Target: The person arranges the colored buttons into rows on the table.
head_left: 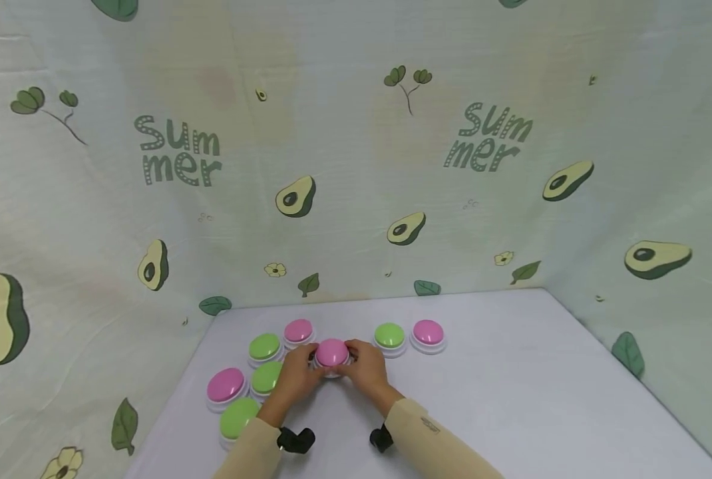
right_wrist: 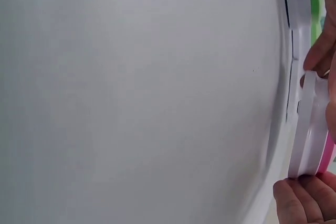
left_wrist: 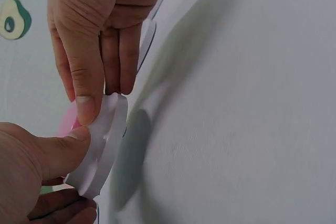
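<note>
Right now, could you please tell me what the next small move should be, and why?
I would probably lower the pink button gently onto the table. The left hand and right hand grip it from opposite sides, and in the left wrist view its base seems slightly off the surface, with its shadow beside it.

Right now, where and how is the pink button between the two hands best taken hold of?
Probably by the white base of the pink button, from left and right together, as the left hand and right hand do: the base juts out past the dome, giving a rim, while the rounded dome likely offers less purchase.
</note>
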Motion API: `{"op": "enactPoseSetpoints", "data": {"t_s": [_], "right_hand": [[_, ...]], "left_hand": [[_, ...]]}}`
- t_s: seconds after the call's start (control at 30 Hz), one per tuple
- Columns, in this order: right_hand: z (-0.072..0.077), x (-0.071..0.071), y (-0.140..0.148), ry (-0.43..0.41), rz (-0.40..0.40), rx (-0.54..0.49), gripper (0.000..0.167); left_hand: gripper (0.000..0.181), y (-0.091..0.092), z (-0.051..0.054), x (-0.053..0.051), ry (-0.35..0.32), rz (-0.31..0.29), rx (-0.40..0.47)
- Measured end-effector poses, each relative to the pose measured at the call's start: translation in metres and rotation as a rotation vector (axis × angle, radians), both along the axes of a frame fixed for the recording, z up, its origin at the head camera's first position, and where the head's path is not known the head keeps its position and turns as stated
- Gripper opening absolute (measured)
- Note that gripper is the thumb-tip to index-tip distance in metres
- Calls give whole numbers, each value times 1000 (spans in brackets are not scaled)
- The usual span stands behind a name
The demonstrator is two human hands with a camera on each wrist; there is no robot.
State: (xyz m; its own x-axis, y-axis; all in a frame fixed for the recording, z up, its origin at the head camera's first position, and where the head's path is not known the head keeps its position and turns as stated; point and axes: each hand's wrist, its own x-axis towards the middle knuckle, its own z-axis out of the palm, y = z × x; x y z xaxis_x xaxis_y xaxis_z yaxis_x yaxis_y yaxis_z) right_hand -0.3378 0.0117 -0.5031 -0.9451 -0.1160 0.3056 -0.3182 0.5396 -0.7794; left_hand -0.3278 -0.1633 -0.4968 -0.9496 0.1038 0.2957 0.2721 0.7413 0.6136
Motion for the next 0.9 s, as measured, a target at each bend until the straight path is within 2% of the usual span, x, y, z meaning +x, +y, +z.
{"op": "enactPoseSetpoints", "data": {"t_s": [0.13, 0.3, 0.43, 0.6, 0.9], "right_hand": [[-1, 5, 10, -25, -13, -23, 54], [-2, 12, 25, -45, -11, -68, 55], [-2, 16, 36, -57, -12, -92, 57], [0, 20, 50, -61, -19, -95, 59], [-4, 29, 82, -90, -20, -121, 60]], "left_hand": [[55, 8, -3, 1, 21, -38, 47], [55, 20, -8, 3, 54, -66, 59], [55, 30, -11, 4, 40, -52, 60], [55, 44, -12, 7, 13, -37, 100], [53, 75, -15, 13, 10, -72, 115]]}}
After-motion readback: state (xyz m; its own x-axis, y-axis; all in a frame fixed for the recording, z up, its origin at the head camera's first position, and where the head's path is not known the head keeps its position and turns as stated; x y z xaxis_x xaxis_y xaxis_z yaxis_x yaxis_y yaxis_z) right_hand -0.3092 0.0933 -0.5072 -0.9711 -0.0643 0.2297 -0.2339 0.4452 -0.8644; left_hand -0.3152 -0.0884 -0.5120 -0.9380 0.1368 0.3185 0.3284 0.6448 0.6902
